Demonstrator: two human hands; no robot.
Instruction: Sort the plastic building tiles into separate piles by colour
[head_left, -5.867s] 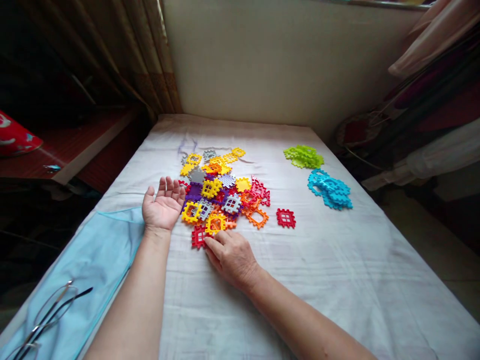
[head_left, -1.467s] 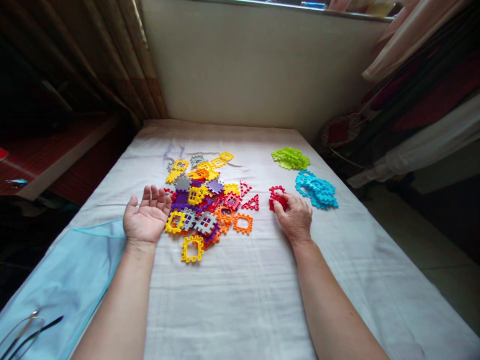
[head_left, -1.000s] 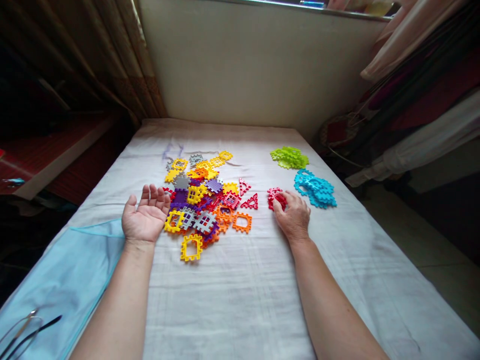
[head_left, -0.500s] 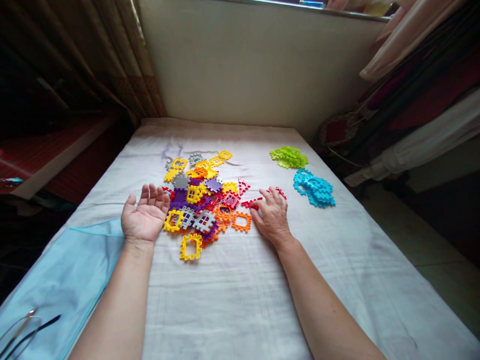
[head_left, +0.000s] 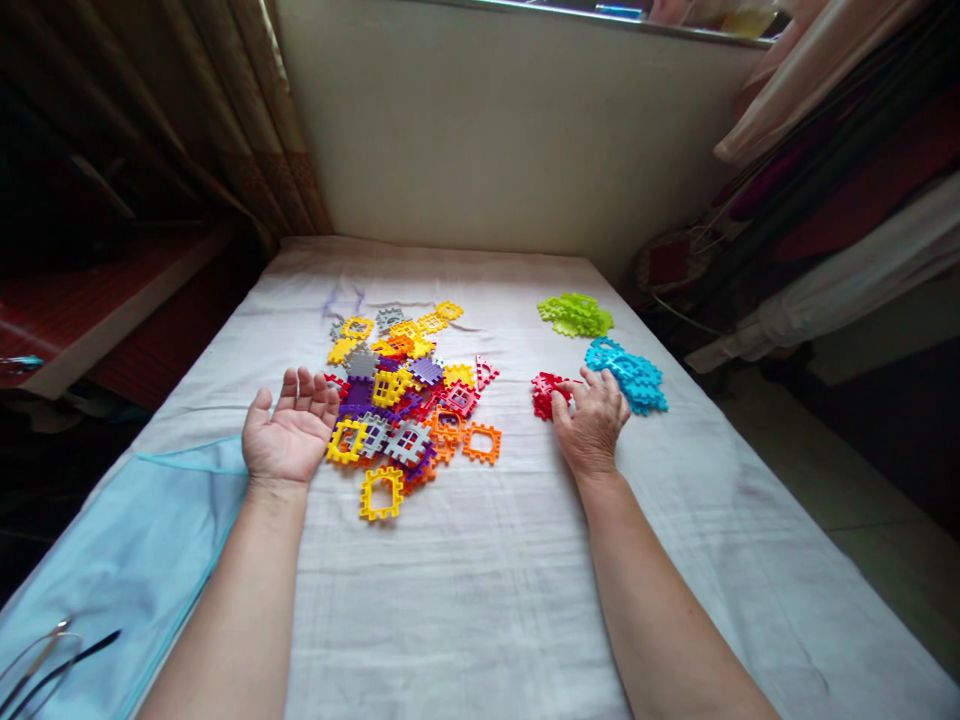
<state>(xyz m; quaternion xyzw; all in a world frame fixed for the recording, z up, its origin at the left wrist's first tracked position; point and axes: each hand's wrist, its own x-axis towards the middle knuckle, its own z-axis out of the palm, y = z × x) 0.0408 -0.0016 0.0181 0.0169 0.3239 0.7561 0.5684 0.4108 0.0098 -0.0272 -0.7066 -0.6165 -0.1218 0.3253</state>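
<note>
My left hand (head_left: 291, 428) lies palm up with its fingers apart, beside the left edge of a mixed pile of plastic pieces (head_left: 390, 388) in yellow, purple, grey, orange and red. Nothing is in it. My right hand (head_left: 592, 422) is palm down over the right side of a small group of red pieces (head_left: 548, 394). Its thumb and forefinger touch a red piece there. Just behind that hand is a heap of blue pieces (head_left: 637, 378), and farther back lie green pieces (head_left: 575, 314). A red triangle (head_left: 486, 373) rests at the pile's right edge.
The pieces lie on a bed-like surface with a pale sheet (head_left: 450, 620). A light blue cloth (head_left: 150, 560) and glasses (head_left: 64, 660) are at the front left. A wall stands behind, curtains at left, hanging clothes at right.
My right hand has moved right, from beside the mixed pile to the red group. The red strip that was near its thumb is gone from beside the pile. My left hand has not moved.
</note>
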